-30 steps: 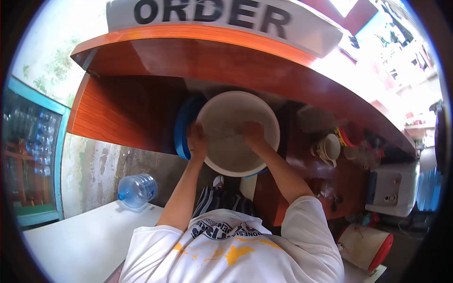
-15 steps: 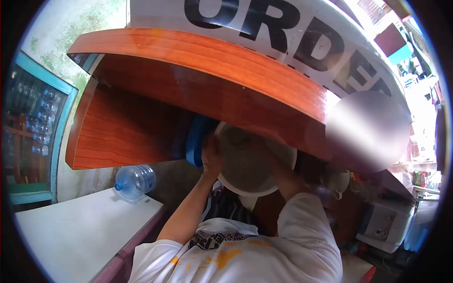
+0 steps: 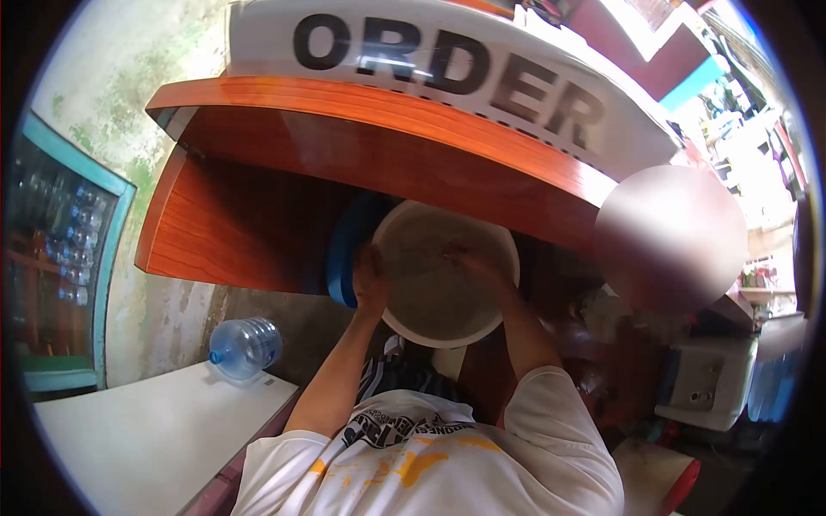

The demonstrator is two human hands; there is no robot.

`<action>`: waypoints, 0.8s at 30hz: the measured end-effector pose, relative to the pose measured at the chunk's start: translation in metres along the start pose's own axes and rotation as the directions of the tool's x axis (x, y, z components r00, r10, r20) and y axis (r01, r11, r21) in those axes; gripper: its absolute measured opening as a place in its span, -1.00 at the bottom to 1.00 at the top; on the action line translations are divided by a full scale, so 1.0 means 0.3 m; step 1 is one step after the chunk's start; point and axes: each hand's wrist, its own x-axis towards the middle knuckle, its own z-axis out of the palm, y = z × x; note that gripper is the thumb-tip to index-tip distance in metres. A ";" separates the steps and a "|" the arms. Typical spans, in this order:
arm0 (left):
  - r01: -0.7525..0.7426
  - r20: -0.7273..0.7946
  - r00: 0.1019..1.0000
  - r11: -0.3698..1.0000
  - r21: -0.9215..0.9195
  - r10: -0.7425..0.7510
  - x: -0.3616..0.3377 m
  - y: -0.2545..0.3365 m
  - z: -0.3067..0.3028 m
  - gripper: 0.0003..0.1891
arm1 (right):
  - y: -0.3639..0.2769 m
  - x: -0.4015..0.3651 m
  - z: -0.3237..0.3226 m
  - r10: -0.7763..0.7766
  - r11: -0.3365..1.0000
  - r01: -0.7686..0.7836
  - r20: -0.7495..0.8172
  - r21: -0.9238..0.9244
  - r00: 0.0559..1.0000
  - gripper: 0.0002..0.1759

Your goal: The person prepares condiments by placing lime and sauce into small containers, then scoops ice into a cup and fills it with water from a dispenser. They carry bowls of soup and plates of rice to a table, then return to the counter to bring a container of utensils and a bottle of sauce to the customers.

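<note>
A round white tub [image 3: 447,337] stands below the edge of the wooden counter, with greyish contents that look like water. My left hand [image 3: 371,279] is at the tub's left rim, between it and a blue basin [image 3: 341,262]. Its fingers are wrapped at the rim, in shadow. My right hand [image 3: 475,261] reaches over the tub's right side into its middle. Its fingertips are near the surface, too dim to tell whether they hold anything.
The wooden counter [image 3: 344,99] with an "ORDER" sign [image 3: 447,64] overhangs the tub. A clear water jug [image 3: 245,348] lies by a white tabletop [image 3: 155,430] at left. A grey-white appliance [image 3: 707,383] stands at right.
The view has shifted, so more of the tub and sign shows. My right hand now shows more clearly over the tub, while my left hand remains at its left rim.
</note>
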 end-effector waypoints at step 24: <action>-0.154 0.415 0.561 0.583 -0.798 0.716 -0.591 0.854 0.226 -0.52 | -0.390 -1.646 -0.079 0.133 0.739 -0.649 -0.905 -0.182 0.405 -0.76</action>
